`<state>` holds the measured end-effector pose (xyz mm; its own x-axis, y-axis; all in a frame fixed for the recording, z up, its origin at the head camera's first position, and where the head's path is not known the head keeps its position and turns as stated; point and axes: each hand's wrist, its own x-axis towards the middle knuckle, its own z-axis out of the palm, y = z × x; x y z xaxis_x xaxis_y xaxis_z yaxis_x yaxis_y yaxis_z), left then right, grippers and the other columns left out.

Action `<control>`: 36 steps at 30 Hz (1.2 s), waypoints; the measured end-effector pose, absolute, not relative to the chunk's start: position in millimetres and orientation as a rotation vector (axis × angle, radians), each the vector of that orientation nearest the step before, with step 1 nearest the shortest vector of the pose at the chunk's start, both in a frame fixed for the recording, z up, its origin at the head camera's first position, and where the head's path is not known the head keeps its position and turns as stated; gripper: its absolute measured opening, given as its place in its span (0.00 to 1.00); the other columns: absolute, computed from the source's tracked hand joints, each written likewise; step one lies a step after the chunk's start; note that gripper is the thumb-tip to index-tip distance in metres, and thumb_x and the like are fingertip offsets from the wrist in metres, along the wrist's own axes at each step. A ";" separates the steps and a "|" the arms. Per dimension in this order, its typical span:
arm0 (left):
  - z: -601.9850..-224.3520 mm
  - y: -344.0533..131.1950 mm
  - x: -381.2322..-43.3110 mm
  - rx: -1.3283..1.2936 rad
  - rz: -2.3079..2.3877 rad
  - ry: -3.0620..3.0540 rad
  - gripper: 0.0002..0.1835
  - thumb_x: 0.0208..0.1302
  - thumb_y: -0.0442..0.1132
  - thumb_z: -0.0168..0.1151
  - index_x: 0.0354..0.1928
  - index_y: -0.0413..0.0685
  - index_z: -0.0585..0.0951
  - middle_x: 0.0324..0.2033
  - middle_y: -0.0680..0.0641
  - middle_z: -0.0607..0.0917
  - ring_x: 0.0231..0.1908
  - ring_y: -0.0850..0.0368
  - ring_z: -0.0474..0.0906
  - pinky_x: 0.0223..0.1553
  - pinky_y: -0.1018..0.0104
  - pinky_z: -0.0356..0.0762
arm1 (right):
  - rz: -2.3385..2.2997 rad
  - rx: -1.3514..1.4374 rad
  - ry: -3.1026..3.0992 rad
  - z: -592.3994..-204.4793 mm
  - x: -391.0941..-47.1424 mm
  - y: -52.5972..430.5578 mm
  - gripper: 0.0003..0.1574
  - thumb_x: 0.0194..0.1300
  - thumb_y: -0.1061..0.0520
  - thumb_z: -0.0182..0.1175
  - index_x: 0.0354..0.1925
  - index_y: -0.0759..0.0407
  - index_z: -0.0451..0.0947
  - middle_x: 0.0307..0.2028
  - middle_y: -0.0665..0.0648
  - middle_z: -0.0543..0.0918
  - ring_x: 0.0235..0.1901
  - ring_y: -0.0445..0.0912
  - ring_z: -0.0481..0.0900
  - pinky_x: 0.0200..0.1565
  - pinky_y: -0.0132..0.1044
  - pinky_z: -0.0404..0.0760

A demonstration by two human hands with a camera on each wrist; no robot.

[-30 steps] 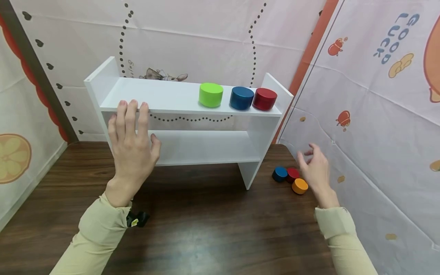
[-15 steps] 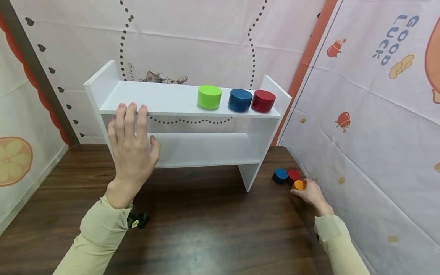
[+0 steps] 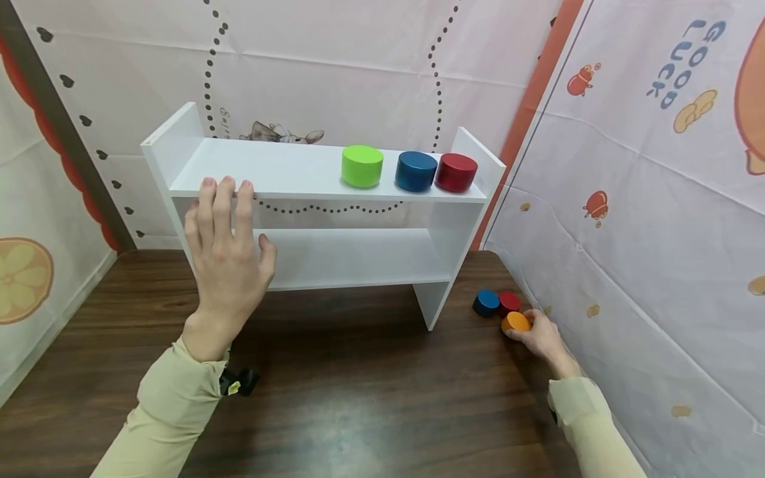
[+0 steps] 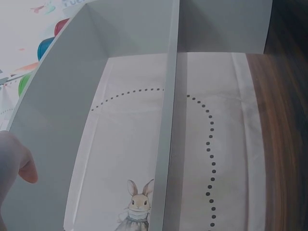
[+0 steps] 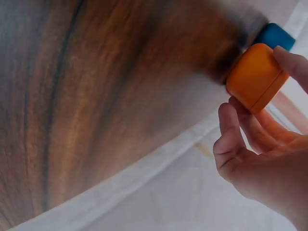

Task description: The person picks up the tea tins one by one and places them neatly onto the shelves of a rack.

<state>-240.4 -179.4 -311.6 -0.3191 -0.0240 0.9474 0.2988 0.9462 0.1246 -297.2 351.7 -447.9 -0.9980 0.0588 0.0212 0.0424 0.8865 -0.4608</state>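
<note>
My right hand (image 3: 544,336) pinches an orange round tin (image 3: 516,322) between thumb and fingers at the table's right side; the right wrist view shows the grip on the orange tin (image 5: 255,77) close up. Just behind it stand a blue tin (image 3: 486,303) and a red tin (image 3: 509,303). My left hand (image 3: 229,259) has its fingers straight, fingertips at the front edge of the white shelf's top board (image 3: 269,166). On that board, toward the right, are a lime green tin (image 3: 362,166), a second blue tin (image 3: 416,171) and a second red tin (image 3: 457,172).
The white two-tier shelf (image 3: 358,255) stands on a dark wooden table (image 3: 335,392). Printed white cloth (image 3: 633,219) hangs close along the right, and more cloth (image 3: 335,73) hangs behind the shelf.
My right hand has come down from above the orange tin and taken hold of it; the tin has shifted slightly left. My left hand stays at the shelf edge.
</note>
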 end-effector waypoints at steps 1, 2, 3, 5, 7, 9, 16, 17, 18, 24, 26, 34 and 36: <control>-311.6 -179.6 -240.2 -0.202 -0.328 -1.875 0.38 0.51 0.30 0.56 0.70 0.44 0.64 0.68 0.38 0.66 0.73 0.42 0.53 0.66 0.40 0.52 | 0.742 -0.063 -3.007 -446.4 -295.3 349.8 0.43 0.59 0.49 0.65 0.59 0.77 0.63 0.53 0.77 0.73 0.44 0.62 0.75 0.49 0.54 0.76; -311.6 -179.7 -239.9 -0.203 -0.328 -1.878 0.38 0.52 0.30 0.55 0.70 0.44 0.63 0.68 0.37 0.65 0.73 0.42 0.53 0.66 0.40 0.51 | 0.745 -0.043 -2.995 -444.6 -293.6 347.6 0.42 0.59 0.48 0.65 0.59 0.76 0.63 0.53 0.77 0.74 0.45 0.62 0.75 0.50 0.54 0.76; -311.6 -179.8 -239.8 -0.204 -0.328 -1.879 0.38 0.52 0.31 0.55 0.70 0.44 0.63 0.68 0.37 0.65 0.73 0.42 0.53 0.66 0.40 0.51 | 0.748 -0.022 -2.981 -442.4 -291.9 344.9 0.42 0.59 0.48 0.65 0.60 0.75 0.64 0.54 0.76 0.74 0.45 0.61 0.76 0.50 0.54 0.76; -311.5 -180.0 -239.6 -0.204 -0.329 -1.878 0.39 0.51 0.30 0.56 0.70 0.44 0.63 0.68 0.37 0.66 0.73 0.42 0.53 0.66 0.40 0.51 | 0.756 0.014 -2.952 -436.9 -288.6 338.9 0.42 0.59 0.47 0.65 0.60 0.74 0.64 0.54 0.76 0.75 0.46 0.61 0.76 0.51 0.55 0.76; -311.5 -180.1 -239.5 -0.204 -0.328 -1.875 0.39 0.51 0.30 0.55 0.70 0.44 0.63 0.68 0.37 0.66 0.73 0.42 0.53 0.66 0.40 0.51 | 0.764 0.048 -2.923 -430.0 -285.6 331.9 0.42 0.60 0.46 0.65 0.60 0.73 0.65 0.54 0.75 0.75 0.47 0.61 0.76 0.53 0.55 0.75; -311.5 -180.1 -239.5 -0.203 -0.327 -1.872 0.38 0.51 0.30 0.55 0.70 0.44 0.64 0.68 0.38 0.66 0.72 0.41 0.54 0.66 0.40 0.51 | 0.780 0.083 -2.895 -421.7 -282.5 323.9 0.41 0.60 0.46 0.65 0.59 0.72 0.66 0.53 0.73 0.77 0.46 0.60 0.78 0.51 0.54 0.76; -311.8 -180.3 -239.5 -0.202 -0.324 -1.882 0.38 0.52 0.31 0.54 0.70 0.44 0.63 0.68 0.37 0.66 0.73 0.42 0.53 0.67 0.41 0.51 | 0.808 0.218 -2.792 -396.5 -274.0 297.5 0.38 0.58 0.43 0.66 0.57 0.66 0.70 0.48 0.66 0.80 0.39 0.52 0.79 0.40 0.38 0.76; -311.9 -180.4 -239.5 -0.202 -0.323 -1.884 0.38 0.52 0.31 0.55 0.70 0.44 0.63 0.68 0.37 0.65 0.73 0.42 0.52 0.67 0.41 0.51 | 0.805 0.228 -2.781 -393.0 -273.0 294.0 0.38 0.58 0.42 0.66 0.57 0.65 0.70 0.48 0.65 0.80 0.40 0.52 0.79 0.40 0.37 0.76; -311.8 -180.5 -239.5 -0.202 -0.322 -1.884 0.39 0.52 0.30 0.55 0.70 0.45 0.63 0.68 0.37 0.66 0.73 0.42 0.52 0.67 0.41 0.51 | 0.807 0.237 -2.772 -389.4 -271.7 290.0 0.38 0.58 0.42 0.66 0.57 0.64 0.70 0.49 0.65 0.80 0.40 0.51 0.79 0.40 0.36 0.76; -311.4 -180.2 -238.9 -0.203 -0.320 -1.884 0.39 0.52 0.30 0.55 0.70 0.44 0.63 0.68 0.37 0.66 0.73 0.42 0.52 0.67 0.41 0.51 | 0.838 0.315 -2.719 -367.8 -262.2 267.4 0.38 0.56 0.42 0.68 0.57 0.62 0.72 0.47 0.62 0.81 0.39 0.53 0.79 0.39 0.31 0.75; -311.2 -180.2 -238.6 -0.204 -0.321 -1.880 0.38 0.52 0.31 0.54 0.70 0.44 0.63 0.68 0.37 0.66 0.73 0.42 0.52 0.67 0.41 0.51 | 0.844 0.348 -2.698 -361.0 -258.8 260.3 0.37 0.56 0.42 0.68 0.57 0.62 0.72 0.46 0.61 0.81 0.38 0.52 0.78 0.38 0.29 0.74; -311.2 -180.3 -238.6 -0.210 -0.325 -1.883 0.37 0.53 0.31 0.54 0.70 0.44 0.63 0.68 0.37 0.65 0.73 0.42 0.52 0.67 0.41 0.51 | 0.864 0.511 -2.591 -339.5 -248.4 230.7 0.33 0.54 0.46 0.71 0.54 0.58 0.75 0.41 0.55 0.83 0.32 0.45 0.75 0.34 0.30 0.75; -311.3 -180.5 -238.6 -0.209 -0.325 -1.886 0.38 0.53 0.31 0.54 0.70 0.44 0.63 0.68 0.37 0.65 0.73 0.42 0.52 0.67 0.41 0.50 | 0.867 0.567 -2.553 -336.1 -248.0 222.6 0.32 0.53 0.48 0.72 0.54 0.58 0.75 0.40 0.54 0.83 0.31 0.44 0.76 0.34 0.30 0.76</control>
<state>-238.6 -180.5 -311.3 -0.3310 -0.0150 0.9435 0.3020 0.9456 0.1210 -248.0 222.6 -336.1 -0.8449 -0.2487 0.4736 -0.4857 0.7276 -0.4844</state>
